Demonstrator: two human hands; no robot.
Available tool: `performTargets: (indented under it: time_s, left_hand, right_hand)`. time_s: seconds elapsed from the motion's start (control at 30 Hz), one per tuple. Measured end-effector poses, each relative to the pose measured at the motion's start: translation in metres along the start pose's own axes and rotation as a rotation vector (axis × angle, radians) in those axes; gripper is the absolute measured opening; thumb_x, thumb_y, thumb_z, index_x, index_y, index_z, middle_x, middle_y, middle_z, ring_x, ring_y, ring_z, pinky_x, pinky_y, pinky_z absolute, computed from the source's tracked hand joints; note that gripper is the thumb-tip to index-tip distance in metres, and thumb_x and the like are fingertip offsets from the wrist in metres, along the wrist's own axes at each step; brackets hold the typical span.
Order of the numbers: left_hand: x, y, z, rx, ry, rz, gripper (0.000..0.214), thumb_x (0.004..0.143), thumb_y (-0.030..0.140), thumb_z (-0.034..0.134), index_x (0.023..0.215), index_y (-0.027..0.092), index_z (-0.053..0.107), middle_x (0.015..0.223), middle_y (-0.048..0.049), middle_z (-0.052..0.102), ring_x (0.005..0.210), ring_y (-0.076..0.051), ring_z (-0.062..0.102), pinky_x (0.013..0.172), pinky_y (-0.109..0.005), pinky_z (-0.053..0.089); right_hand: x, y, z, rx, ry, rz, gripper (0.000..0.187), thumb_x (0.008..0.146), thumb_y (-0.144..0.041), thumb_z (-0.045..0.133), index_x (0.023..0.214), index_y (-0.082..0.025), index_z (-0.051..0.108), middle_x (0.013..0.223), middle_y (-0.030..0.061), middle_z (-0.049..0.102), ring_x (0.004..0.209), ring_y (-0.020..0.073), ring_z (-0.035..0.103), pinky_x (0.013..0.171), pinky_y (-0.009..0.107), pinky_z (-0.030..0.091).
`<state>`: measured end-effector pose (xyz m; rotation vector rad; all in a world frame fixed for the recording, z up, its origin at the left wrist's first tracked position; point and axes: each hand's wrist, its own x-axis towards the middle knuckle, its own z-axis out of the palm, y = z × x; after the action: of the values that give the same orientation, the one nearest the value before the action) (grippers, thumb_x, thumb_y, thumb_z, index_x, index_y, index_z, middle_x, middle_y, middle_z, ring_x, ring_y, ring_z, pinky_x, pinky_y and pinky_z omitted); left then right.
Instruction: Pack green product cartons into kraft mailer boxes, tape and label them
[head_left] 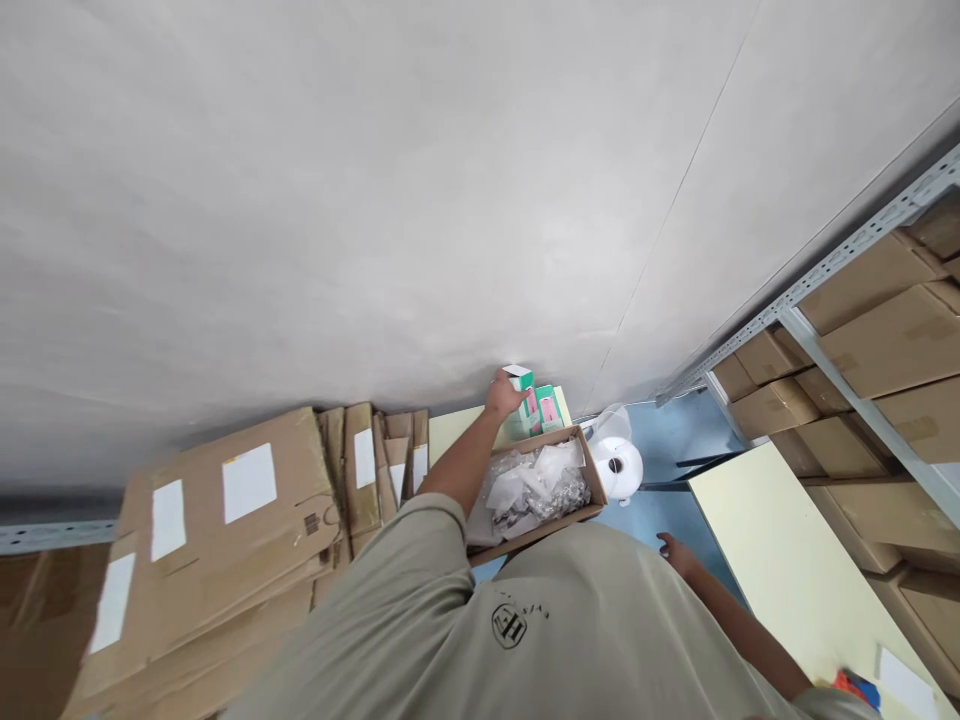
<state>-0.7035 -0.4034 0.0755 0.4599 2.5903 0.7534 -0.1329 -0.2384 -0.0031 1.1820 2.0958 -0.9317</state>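
My left hand (501,396) reaches forward and is closed on a small white and green box (518,377), holding it against the grey wall. Just right of it stand two green and pink boxes (545,408) on a pale yellow tabletop (450,430). Below them sits an open cardboard box (592,478) holding clear plastic bags of small metal parts (534,486). My right hand (670,547) hangs low beside my beige shirt. Its fingers are partly hidden by the shirt, and nothing shows in it.
Flattened cardboard cartons with white labels (225,520) lean at the left. A white roll (619,466) lies on the blue floor beside the open box. A second pale yellow table (787,570) and a metal shelf rack with cardboard boxes (885,330) stand at the right.
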Motion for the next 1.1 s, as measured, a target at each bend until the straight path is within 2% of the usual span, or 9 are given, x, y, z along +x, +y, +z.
performTargets:
  time_s: [0.2,0.3,0.4,0.5,0.67,0.77,0.87,1.0,1.1]
  left_hand:
    - [-0.051,0.001,-0.035,-0.289,0.275,0.132,0.075,0.085,0.034,0.093,0.144,0.022,0.047,0.131,-0.0152,0.079,0.12,-0.033,0.079,0.102,-0.041,0.064]
    - [-0.073,0.005,-0.041,-0.502,0.384,0.219,0.088,0.083,0.032,0.094,0.151,0.023,0.04,0.13,-0.0143,0.079,0.109,-0.028,0.081,0.095,-0.039,0.066]
    - [-0.088,0.014,-0.04,-0.729,0.473,0.313,0.112,0.081,0.031,0.096,0.166,0.022,0.024,0.137,-0.0179,0.076,0.105,-0.026,0.083,0.092,-0.037,0.068]
    - [-0.099,0.029,-0.036,-0.855,0.476,0.384,0.13,0.079,0.037,0.1,0.175,0.022,0.014,0.138,-0.0182,0.075,0.107,-0.026,0.083,0.093,-0.038,0.07]
    - [-0.122,0.069,-0.024,-0.911,0.323,0.503,0.102,0.082,0.051,0.099,0.164,0.024,0.045,0.134,-0.0155,0.077,0.113,-0.027,0.082,0.097,-0.04,0.071]
    - [-0.146,0.102,-0.006,-0.937,0.225,0.567,0.096,0.082,0.053,0.099,0.159,0.024,0.051,0.133,-0.0151,0.077,0.11,-0.026,0.083,0.096,-0.039,0.071]
    - [-0.179,0.141,0.024,-0.967,0.113,0.626,0.097,0.081,0.053,0.1,0.159,0.024,0.05,0.136,-0.0161,0.075,0.11,-0.026,0.082,0.096,-0.038,0.071]
    - [-0.23,0.194,0.081,-1.022,-0.034,0.667,0.093,0.082,0.053,0.098,0.157,0.026,0.05,0.138,-0.0149,0.074,0.113,-0.026,0.081,0.099,-0.039,0.069]
    - [-0.272,0.232,0.128,-0.995,-0.163,0.652,0.088,0.083,0.052,0.095,0.155,0.027,0.051,0.136,-0.0128,0.075,0.114,-0.024,0.08,0.099,-0.037,0.069]
  right_hand:
    - [0.006,-0.012,-0.003,0.004,0.02,0.009,0.047,0.087,-0.034,0.065,0.132,-0.026,0.075,0.12,0.0162,0.086,0.127,0.0366,0.082,0.111,0.039,0.056]
    - [0.001,-0.015,0.004,0.016,0.017,0.009,0.046,0.089,-0.034,0.065,0.134,-0.025,0.075,0.121,0.0167,0.086,0.126,0.0358,0.082,0.112,0.037,0.056]
    - [-0.01,-0.015,0.017,0.045,0.021,0.025,0.043,0.09,-0.033,0.065,0.132,-0.026,0.074,0.123,0.0168,0.086,0.127,0.0357,0.082,0.112,0.038,0.056]
    - [-0.024,-0.01,0.035,0.096,0.033,0.046,0.042,0.088,-0.032,0.066,0.129,-0.029,0.074,0.121,0.0154,0.087,0.127,0.0374,0.082,0.113,0.041,0.055]
    - [-0.05,0.013,0.06,0.174,0.069,0.084,0.04,0.087,-0.033,0.065,0.127,-0.032,0.073,0.12,0.0135,0.087,0.127,0.0372,0.082,0.113,0.042,0.056]
    - [-0.067,0.038,0.072,0.221,0.116,0.119,0.04,0.087,-0.033,0.066,0.126,-0.032,0.073,0.118,0.0133,0.087,0.127,0.0372,0.082,0.112,0.041,0.056]
    - [-0.088,0.072,0.083,0.275,0.165,0.158,0.041,0.087,-0.032,0.066,0.127,-0.03,0.074,0.118,0.0147,0.087,0.128,0.0364,0.082,0.111,0.039,0.056]
    - [-0.129,0.128,0.102,0.356,0.227,0.227,0.041,0.085,-0.031,0.068,0.125,-0.03,0.076,0.115,0.0137,0.087,0.127,0.0357,0.082,0.108,0.038,0.056]
    - [-0.167,0.174,0.122,0.407,0.289,0.322,0.045,0.077,-0.025,0.073,0.122,-0.03,0.079,0.1,0.01,0.087,0.119,0.0358,0.085,0.103,0.037,0.058]
